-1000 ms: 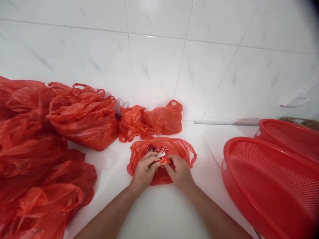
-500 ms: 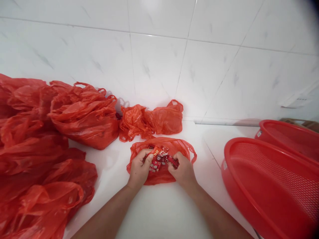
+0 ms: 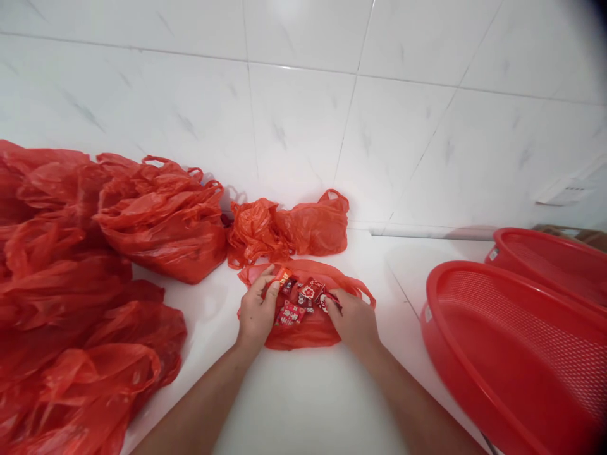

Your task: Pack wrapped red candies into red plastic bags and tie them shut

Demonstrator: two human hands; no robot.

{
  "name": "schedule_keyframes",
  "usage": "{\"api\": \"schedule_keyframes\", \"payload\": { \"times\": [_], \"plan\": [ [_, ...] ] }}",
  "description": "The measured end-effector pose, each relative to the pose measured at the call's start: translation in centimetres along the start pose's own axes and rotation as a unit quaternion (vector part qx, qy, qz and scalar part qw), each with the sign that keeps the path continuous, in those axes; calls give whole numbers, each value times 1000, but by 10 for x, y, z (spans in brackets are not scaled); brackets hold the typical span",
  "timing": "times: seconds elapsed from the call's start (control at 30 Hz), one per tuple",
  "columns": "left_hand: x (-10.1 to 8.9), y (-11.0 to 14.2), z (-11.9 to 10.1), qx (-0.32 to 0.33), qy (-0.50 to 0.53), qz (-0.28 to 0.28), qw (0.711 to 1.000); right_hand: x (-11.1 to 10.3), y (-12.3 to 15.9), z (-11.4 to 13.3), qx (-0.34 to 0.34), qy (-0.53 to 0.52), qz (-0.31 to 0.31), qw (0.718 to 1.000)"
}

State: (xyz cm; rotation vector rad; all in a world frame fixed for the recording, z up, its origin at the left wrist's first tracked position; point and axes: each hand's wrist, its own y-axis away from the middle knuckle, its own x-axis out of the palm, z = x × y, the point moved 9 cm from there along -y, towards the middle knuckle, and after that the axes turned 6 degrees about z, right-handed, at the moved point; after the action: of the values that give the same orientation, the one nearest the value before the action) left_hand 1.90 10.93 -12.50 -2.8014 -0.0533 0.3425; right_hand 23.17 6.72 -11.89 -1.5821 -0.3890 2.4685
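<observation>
A small red plastic bag (image 3: 303,332) lies flat on the white surface in front of me, with several red and white wrapped sweets (image 3: 300,299) lying on it. My left hand (image 3: 255,311) rests on the bag's left side, thumb and fingers pinching an orange sweet wrapper (image 3: 283,276) at the top. On the bag's right side my right hand (image 3: 353,319) is closed, its fingertips on a red sweet (image 3: 326,301).
A heap of filled red plastic bags (image 3: 90,265) covers the left. Another crumpled red bag (image 3: 289,230) lies against the tiled wall just behind. Two red mesh baskets (image 3: 516,354) stand at the right. White surface shows between my forearms.
My hands have moved apart, left hand up and left, right hand rightward. The sweets that were bunched between my fingers now lie spread on the bag.
</observation>
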Motion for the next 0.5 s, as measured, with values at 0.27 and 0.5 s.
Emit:
{"api": "schedule_keyframes", "payload": {
  "times": [0.27, 0.5],
  "plan": [
    [-1, 3, -7, 38, -33, -12, 999, -10, 5, 28, -103, 49, -70, 991],
    [-8, 2, -19, 104, -59, -21, 993, 1, -15, 53, -119, 30, 3, 992]
  ]
}}
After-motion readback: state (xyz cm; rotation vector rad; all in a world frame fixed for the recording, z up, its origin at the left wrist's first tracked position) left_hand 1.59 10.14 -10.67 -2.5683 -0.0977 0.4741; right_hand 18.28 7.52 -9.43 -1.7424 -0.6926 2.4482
